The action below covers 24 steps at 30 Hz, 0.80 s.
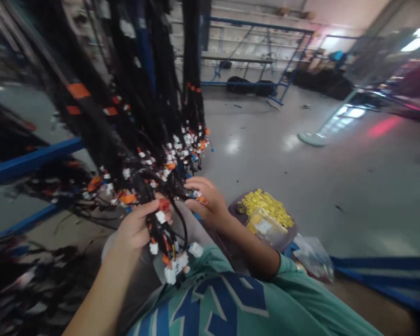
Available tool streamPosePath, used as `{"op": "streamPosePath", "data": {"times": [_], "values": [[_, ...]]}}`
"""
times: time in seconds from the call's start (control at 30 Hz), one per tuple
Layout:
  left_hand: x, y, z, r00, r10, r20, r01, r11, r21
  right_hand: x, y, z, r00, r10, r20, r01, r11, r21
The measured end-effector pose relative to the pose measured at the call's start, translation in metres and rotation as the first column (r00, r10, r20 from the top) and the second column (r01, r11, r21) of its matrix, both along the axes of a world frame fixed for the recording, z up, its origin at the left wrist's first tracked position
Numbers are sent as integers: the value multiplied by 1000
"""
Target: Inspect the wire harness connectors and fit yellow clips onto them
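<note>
My left hand [135,226] is closed around the end of a black wiring harness [163,235], just by a red connector [164,204]. Below those fingers hang white connectors [177,268] and a few orange ones, over my lap. My right hand [210,200] pinches a small cluster of wire ends with white, blue and orange connectors [199,197]. Thick bundles of black harnesses [161,88] hang in front of me, their lower ends crowded with white and orange connectors [185,144]. Fingers partly hide what each hand grips.
A dark tray [234,208] at my right holds yellow small parts [269,207] and a clear bag [266,227]. Blue frame bars [35,161] run at the left and lower right. A pole with a round base [312,139] stands on the grey floor [266,154].
</note>
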<state>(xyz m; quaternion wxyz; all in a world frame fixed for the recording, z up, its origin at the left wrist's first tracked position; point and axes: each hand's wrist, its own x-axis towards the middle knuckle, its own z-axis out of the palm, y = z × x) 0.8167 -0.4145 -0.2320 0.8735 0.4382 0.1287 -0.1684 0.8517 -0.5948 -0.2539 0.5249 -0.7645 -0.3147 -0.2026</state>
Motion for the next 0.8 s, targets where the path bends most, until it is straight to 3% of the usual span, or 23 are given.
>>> {"op": "streamPosePath", "data": {"times": [0.07, 0.1, 0.13, 0.2, 0.27, 0.37, 0.47, 0.6, 0.7, 0.8], "values": [[1, -4, 6, 1000, 9, 8, -9, 999, 36, 10, -44, -17, 978, -163, -126, 170, 985, 43], [1, -6, 9, 1000, 13, -5, -13, 998, 54, 13, -73, -29, 933, -292, -212, 308, 950, 47], [2, -8, 11, 999, 26, -21, -24, 997, 73, 13, -105, -42, 860, -421, -289, 448, 894, 31], [4, -11, 14, 997, 56, -52, -50, 992, 115, 5, -172, -71, 647, -654, -391, 685, 724, -77], [7, -12, 14, 993, 95, -74, -82, 984, 160, -16, -235, -100, 372, -815, -444, 732, 551, -399], [13, -10, 11, 989, 95, -110, -75, 982, 176, -61, -293, -140, 227, -835, -501, 649, 513, -561], [17, -9, 12, 987, 84, -135, -60, 984, 169, -96, -302, -175, 200, -793, -576, 548, 578, -605], [14, -20, 22, 973, 176, -151, -135, 959, 249, -105, -276, -220, 231, -758, -611, 484, 634, -604], [10, -29, 28, 951, 267, -158, -213, 932, 294, -96, -259, -244, 242, -792, -561, 485, 599, -637], [8, -31, 26, 946, 292, -142, -244, 927, 284, -90, -251, -257, 210, -839, -502, 487, 535, -690]]}}
